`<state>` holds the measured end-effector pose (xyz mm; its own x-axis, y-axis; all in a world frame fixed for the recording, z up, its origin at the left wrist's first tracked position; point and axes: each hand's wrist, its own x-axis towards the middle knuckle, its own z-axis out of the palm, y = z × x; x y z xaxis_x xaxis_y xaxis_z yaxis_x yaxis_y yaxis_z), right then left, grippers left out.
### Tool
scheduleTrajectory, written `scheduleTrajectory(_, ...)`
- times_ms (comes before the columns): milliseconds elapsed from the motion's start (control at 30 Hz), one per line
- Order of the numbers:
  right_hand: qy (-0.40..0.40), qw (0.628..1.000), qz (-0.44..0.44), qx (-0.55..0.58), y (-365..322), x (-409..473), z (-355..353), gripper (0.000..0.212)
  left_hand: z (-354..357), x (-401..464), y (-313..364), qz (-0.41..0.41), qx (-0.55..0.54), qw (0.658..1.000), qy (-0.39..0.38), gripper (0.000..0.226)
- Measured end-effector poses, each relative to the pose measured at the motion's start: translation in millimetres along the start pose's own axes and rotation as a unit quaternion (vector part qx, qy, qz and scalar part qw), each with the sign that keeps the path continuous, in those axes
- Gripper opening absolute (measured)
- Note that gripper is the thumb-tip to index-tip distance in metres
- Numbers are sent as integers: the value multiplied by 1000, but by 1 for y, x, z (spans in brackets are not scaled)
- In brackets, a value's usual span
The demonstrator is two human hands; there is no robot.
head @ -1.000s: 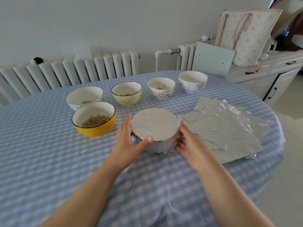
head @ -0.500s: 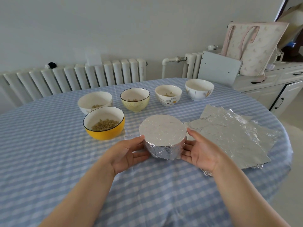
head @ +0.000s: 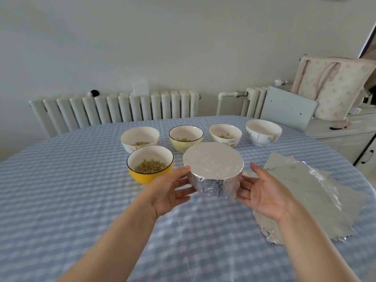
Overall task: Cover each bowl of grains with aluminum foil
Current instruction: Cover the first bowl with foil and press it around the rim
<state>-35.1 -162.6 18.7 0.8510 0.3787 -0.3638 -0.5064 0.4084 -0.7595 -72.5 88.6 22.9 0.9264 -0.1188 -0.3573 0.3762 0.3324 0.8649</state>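
Round table [head: 61, 200] under a blue-and-white checked cloth, filling the near and middle ground; white radiator [head: 114, 108] along the far wall; patterned tote bag [head: 335, 86] on a cabinet, far right; stack of loose aluminum foil sheets [head: 309, 192] lying flat on the right of the table; foil-wrapped bowl [head: 213, 169], centre, its top smooth and its sides crimped, held between both hands; left hand [head: 168, 192], fingers straight, palm up, touching the bowl's left side; right hand [head: 262, 192], fingers straight, touching its right side; yellow bowl [head: 150, 164] of grains, uncovered, just left of the wrapped one; four uncovered bowls in a far row: white [head: 140, 138], pale green [head: 186, 137], small white [head: 225, 134], white patterned [head: 263, 132]
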Motion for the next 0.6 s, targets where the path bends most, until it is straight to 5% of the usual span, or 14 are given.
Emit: scheduleTrajectory(600,-88,993,55,-48,40,82,179,33,-140,-52,70,96,-89,979,156,28)
